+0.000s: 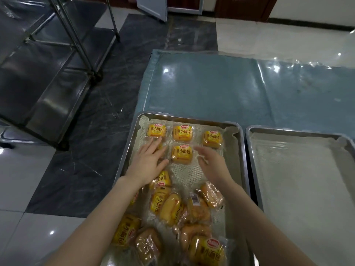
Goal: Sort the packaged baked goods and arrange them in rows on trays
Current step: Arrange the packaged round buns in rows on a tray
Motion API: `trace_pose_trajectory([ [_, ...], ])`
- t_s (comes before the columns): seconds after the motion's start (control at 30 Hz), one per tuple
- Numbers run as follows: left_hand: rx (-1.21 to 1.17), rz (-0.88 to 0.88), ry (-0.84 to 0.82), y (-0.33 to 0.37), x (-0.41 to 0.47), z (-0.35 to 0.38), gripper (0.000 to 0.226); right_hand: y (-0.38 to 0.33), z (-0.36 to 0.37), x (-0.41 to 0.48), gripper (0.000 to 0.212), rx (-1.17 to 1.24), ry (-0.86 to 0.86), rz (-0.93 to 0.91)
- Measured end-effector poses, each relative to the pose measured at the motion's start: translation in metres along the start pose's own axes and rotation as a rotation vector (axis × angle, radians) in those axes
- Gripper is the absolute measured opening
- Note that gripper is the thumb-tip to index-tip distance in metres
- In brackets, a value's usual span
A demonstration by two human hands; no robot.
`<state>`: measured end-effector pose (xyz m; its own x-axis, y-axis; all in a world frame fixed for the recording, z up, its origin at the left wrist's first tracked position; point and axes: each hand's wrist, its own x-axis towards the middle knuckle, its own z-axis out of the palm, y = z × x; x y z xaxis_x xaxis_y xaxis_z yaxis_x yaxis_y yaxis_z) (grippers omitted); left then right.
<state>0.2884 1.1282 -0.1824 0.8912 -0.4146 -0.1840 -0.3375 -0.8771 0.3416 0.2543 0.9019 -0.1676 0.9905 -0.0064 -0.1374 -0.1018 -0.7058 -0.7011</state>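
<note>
Yellow-labelled, clear-wrapped buns on tray — left hand and right hand spread flat.

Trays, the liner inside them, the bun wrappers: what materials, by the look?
Trays: metal, probably stainless steel or aluminium; dull silver sheen, rolled rim.
Liner: a pale matte mesh mat, maybe silicone-coated; a fine woven grid shows.
Wrappers: thin glossy plastic film, clear with a printed yellow panel; crinkled glints, buns visible through it.

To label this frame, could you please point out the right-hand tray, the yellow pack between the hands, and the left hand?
right-hand tray point(299, 179): head view, bare liner near its middle.
yellow pack point(181, 154): head view, centre of its printed label.
left hand point(148, 160): head view, back of the hand.
</note>
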Motion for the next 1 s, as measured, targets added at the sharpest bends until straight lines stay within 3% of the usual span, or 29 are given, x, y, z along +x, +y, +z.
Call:
trace_pose_trajectory([
  [0.07, -0.047, 0.035, 0.145, 0.013, -0.005, 0.0, 0.051, 0.01, -0.02, -0.01, 0.033, -0.037, -0.007, 0.087],
  [0.13, -0.123, 0.1, 0.206, 0.032, -0.01, 0.005, 0.041, 0.02, -0.033, -0.023, 0.035, -0.126, -0.139, 0.167],
  [0.27, -0.298, 0.128, 0.061, 0.069, -0.012, 0.019, 0.029, 0.03, -0.029, -0.048, 0.064, -0.269, -0.355, 0.215],
  [0.43, -0.489, 0.026, -0.098, 0.088, -0.008, 0.022, 0.028, 0.034, -0.023, -0.057, 0.063, -0.195, -0.282, 0.132],
  [0.6, -0.671, -0.098, -0.12, 0.091, -0.006, 0.013, 0.037, 0.027, -0.043, -0.053, 0.072, 0.209, -0.053, 0.158],
  [0.7, -0.87, -0.221, -0.165, 0.096, -0.004, 0.005, 0.049, 0.023, -0.053, -0.052, 0.062, 0.47, 0.007, 0.14],
  [0.83, -0.941, -0.265, -0.191, 0.102, 0.001, -0.001, 0.025, 0.024, -0.057, -0.053, 0.058, 0.895, -0.023, 0.124],
  [0.93, -1.058, -0.318, -0.158, 0.103, 0.004, 0.001, 0.032, 0.029, -0.055, -0.053, 0.052, 0.961, -0.016, 0.164],
  [1.0, -1.077, -0.338, -0.048, 0.105, 0.005, 0.004, 0.04, 0.031, -0.058, -0.054, 0.043, 0.922, 0.02, 0.218],
])
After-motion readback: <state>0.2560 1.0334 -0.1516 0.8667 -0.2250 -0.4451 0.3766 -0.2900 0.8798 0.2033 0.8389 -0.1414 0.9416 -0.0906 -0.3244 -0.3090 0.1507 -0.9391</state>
